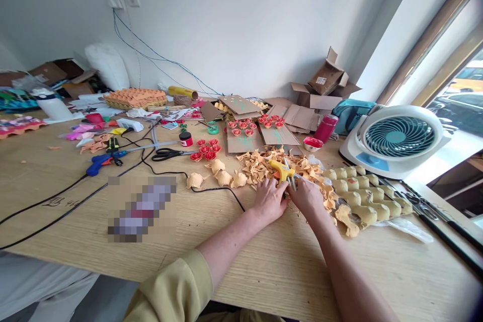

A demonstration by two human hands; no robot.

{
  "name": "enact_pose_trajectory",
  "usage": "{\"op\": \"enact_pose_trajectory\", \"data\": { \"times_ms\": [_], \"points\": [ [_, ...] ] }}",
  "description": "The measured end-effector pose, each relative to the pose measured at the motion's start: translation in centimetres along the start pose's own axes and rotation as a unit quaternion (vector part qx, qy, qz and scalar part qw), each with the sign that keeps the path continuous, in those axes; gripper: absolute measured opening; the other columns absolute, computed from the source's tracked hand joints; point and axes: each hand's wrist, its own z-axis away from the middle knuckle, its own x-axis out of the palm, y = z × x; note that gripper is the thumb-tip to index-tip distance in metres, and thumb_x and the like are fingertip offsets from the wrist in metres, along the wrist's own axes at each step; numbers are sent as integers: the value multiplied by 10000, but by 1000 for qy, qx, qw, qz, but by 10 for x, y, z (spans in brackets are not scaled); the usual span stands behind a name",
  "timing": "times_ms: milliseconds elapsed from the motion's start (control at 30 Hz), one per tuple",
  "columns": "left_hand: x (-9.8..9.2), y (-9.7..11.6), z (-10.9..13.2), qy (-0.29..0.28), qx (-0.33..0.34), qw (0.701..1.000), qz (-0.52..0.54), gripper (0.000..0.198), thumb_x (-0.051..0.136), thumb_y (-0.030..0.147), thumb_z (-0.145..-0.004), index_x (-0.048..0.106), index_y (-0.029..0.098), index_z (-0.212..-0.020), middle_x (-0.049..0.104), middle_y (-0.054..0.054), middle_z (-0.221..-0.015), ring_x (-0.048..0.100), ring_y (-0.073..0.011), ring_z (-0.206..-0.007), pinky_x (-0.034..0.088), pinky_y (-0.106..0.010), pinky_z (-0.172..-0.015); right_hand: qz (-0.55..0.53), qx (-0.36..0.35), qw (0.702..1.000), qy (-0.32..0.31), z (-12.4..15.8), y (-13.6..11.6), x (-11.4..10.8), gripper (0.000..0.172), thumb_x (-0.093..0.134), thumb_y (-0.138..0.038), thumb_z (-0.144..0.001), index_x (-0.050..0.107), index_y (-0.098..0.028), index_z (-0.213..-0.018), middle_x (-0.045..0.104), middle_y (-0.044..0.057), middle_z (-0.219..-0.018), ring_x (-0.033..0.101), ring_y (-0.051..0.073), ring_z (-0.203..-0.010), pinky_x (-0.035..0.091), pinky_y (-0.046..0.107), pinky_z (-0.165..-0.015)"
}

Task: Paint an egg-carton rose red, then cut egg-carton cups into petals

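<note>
A yellow glue gun (279,168) lies among torn orange egg-carton pieces (260,165), just beyond both hands. My left hand (268,198) is closed low over the table, its fingertips curled close to the gun's lower end. Beside it my right hand (307,197) is also closed, with thin silvery metal parts (293,180) showing at its fingertips. What each hand grips is hidden by the fingers. Several carton cups (223,177) sit left of the pile, and a grey-yellow egg carton (364,196) lies to the right.
Red paper roses (206,150) stand behind the cups; more sit on cardboard (241,145). Black scissors (171,154), a red paint jar (185,139) and a blue glue gun (100,163) lie left, with cords across the table. A white fan (396,136) stands right, near long black rods (449,241).
</note>
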Motion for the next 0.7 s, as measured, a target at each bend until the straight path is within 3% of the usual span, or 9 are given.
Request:
{"op": "enact_pose_trajectory", "data": {
  "times_ms": [700],
  "points": [
    [3, 1, 2, -7, -13, 1000, -14, 539, 608, 357, -901, 475, 232, -1408, 638, -106, -1179, 552, -316, -1116, 456, -462, -920, -5, -5, 1000, 1, 8, -2, -5, 432, 437, -477, -999, 690, -133, -1058, 748, 177, -1099, 716, 275, -1024, 498, 315, -806]
  ]
}}
